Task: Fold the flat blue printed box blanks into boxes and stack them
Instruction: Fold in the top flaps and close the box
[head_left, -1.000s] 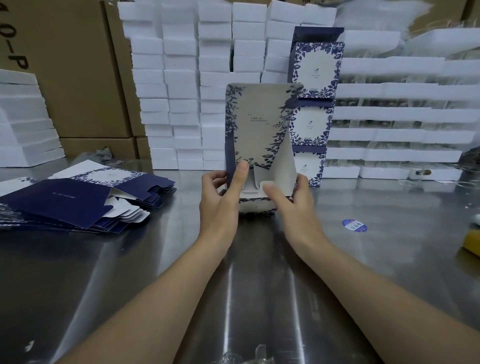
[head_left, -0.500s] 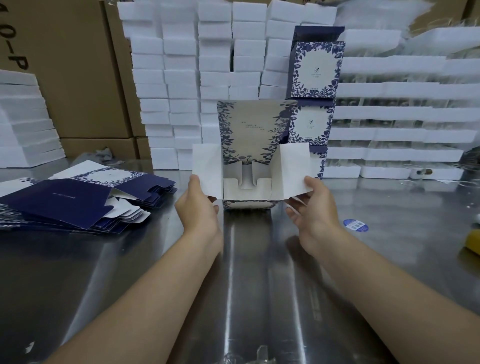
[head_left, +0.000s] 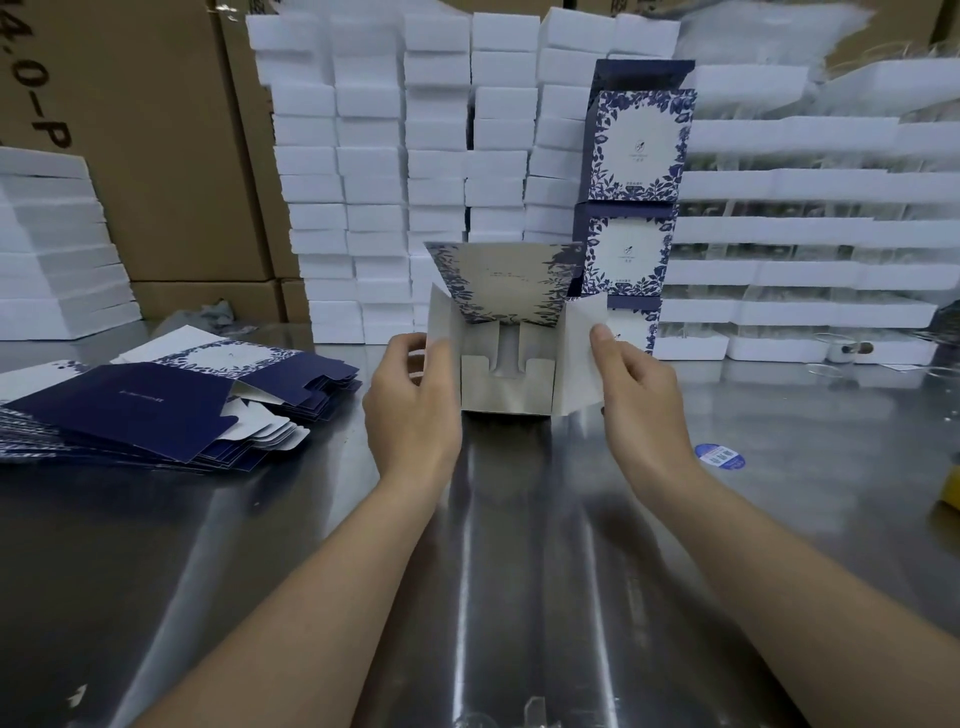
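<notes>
1. Right now the left hand (head_left: 410, 410) is closed on the left side flap (head_left: 441, 332) of a half-folded box (head_left: 506, 384). Its fingers curl round the flap's outer edge.
2. The right hand (head_left: 636, 395) pinches the right side flap (head_left: 582, 358). The thumb lies on the white inner face, and the other fingers are hidden behind the card.
3. The half-folded box stands between the two hands on the steel table (head_left: 519, 545), with its open side towards the person. The white inside shows, with notched tabs locked together at its far end.
4. Above and just beyond the fingertips, the lid flap (head_left: 504, 283) rises and tilts away, showing its blue leaf border.
5. Well out to the left of the left hand lies a fanned pile of flat blanks (head_left: 171, 410), mostly dark blue, resting on the table.
6. Just beyond the right hand is a stack of finished boxes (head_left: 636, 150), three high. The top one has its lid up, and the lowest is partly hidden behind the right side flap.
7. Beyond both hands stands a wall of white foam blocks (head_left: 374, 156). Brown cartons (head_left: 156, 156) stand further left, and white trays (head_left: 805, 228) are stacked to the right.
8. A round blue sticker (head_left: 719, 457) lies on the table just right of the right wrist.
</notes>
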